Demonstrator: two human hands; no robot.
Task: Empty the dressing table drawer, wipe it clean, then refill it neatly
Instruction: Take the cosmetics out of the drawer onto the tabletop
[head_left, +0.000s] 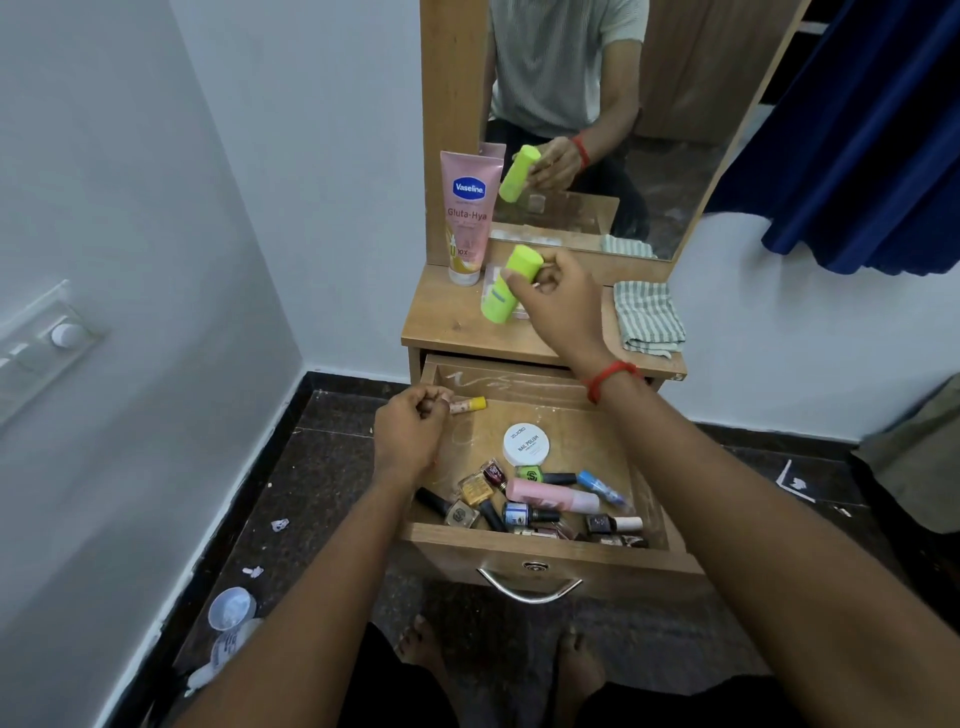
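Observation:
The wooden drawer is pulled open below the dressing table top. Inside lie several nail polish bottles, a pink tube, a blue item and a white round nail-polish-remover tub. My right hand grips a lime-green bottle, tilted, above the table top. My left hand hovers at the drawer's left rim, pinching a small pink stick with a yellow cap.
A pink Vaseline tube stands upright at the table's back left, before the mirror. A folded green-striped cloth lies on the table's right side. A blue curtain hangs at the right. Litter and a white cap lie on the dark floor.

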